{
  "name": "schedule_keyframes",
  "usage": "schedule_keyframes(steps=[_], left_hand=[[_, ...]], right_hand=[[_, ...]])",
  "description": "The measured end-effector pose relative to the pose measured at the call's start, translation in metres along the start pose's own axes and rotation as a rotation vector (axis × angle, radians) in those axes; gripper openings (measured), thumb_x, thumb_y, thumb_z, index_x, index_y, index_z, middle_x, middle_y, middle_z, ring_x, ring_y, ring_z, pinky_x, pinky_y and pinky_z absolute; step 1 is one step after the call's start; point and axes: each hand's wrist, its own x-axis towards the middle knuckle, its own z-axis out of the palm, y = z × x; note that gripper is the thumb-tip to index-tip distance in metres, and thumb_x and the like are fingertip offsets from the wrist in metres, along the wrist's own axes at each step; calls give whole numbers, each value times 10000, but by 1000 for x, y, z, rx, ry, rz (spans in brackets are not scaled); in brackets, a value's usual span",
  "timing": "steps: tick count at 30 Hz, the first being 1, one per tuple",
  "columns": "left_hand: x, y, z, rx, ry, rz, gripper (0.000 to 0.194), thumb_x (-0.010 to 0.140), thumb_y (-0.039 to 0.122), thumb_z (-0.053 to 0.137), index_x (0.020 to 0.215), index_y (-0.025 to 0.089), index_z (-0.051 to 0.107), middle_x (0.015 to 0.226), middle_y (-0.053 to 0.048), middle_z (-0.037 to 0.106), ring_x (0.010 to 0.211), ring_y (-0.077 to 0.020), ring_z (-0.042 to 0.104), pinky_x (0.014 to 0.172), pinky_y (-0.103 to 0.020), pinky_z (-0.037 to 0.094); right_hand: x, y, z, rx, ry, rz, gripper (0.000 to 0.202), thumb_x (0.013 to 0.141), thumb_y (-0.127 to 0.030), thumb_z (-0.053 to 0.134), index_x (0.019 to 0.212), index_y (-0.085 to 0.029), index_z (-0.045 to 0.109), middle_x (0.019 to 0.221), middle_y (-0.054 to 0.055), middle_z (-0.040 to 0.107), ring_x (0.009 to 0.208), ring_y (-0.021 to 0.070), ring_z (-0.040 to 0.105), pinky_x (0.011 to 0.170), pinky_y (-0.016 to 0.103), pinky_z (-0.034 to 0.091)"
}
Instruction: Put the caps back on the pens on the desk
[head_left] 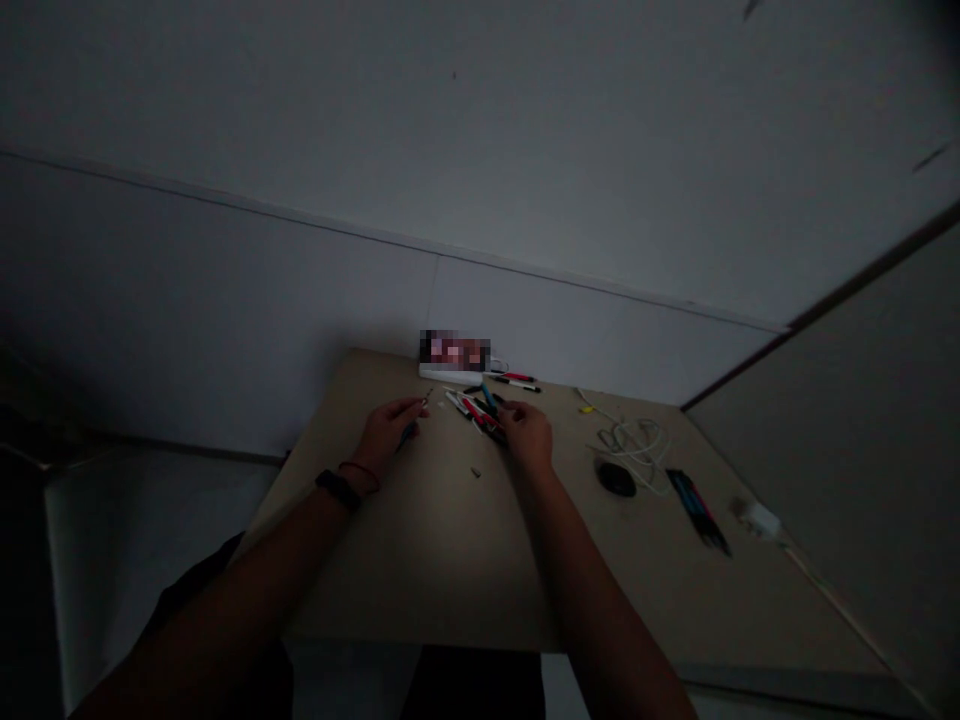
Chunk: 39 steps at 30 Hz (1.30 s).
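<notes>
Dim light. The surface [450, 560] runs from under the forearms to the wall [360, 290]. Near right: a bundle of pens [699, 512]; a dark mouse [616, 478] beside a loosely coiled white cable [637, 440]. Mid-surface, a small loose piece [475, 472] lies between the arms; a forearm brushing it could roll it away. Left hand [384, 430]: fingers narrow, pinched on a slim pen part [427, 398]; too light a pinch could let it slip. Right hand [527, 432]: fingers look closed on a blue pen [489, 396], at the right of a pen pile [469, 408]. Pens there cross one another, so dragging one may scatter others; in this gloom, small parts could be lost. Far: a white block [450, 376] with a pixelated panel [454, 350] above, more pens [517, 380] to its right.
</notes>
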Motion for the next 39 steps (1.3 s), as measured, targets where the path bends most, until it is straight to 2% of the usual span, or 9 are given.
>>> schedule_keyframes(steps=[5,11,18,24,29,35,39], left_hand=[[-2,2,1,-3,-10,15,393,634,513,842,809,166,787,810,-71,751,558,-105,550,536,-233,443],[0,-1,0,-20,-32,36,401,611,523,850,800,175,784,775,-69,751,543,-111,535,535,-241,436],[-2,0,0,0,-51,45,349,641,499,834,771,181,775,764,-72,745,555,-113,541,554,-245,434],[-2,1,2,-9,-66,50,385,606,526,850,757,181,771,728,-63,732,535,-113,521,524,-243,417],[-1,0,2,6,-76,71,358,608,526,846,720,196,768,608,-27,672,510,-116,507,496,-233,402],[-1,0,1,31,-88,68,347,625,519,837,725,195,767,624,-33,678,530,-125,521,511,-237,405],[0,-3,1,54,-87,77,344,646,513,823,737,187,763,687,-43,700,544,-121,525,541,-243,416]], right_hand=[[-1,7,1,-301,-28,-29,334,875,-424,621,1050,-191,784,1028,141,747,866,235,728,632,257,474],[1,8,-2,-393,-137,-24,317,910,-408,582,1047,-210,789,1051,136,755,926,248,738,685,276,510],[0,5,-5,-372,-153,-51,275,913,-367,586,994,-202,790,980,128,776,882,243,747,641,271,502],[-1,4,-6,-388,-144,-75,263,923,-345,571,964,-196,784,922,126,781,841,238,750,621,271,500],[0,9,-6,-364,-156,-98,283,922,-371,566,942,-196,788,913,117,785,831,234,752,614,266,490],[2,11,-2,-295,-157,-51,303,925,-379,549,936,-162,761,954,147,763,884,251,730,677,285,489],[3,7,-6,-190,-80,-40,336,959,-383,470,997,-144,703,1046,185,737,956,280,699,764,328,492]])
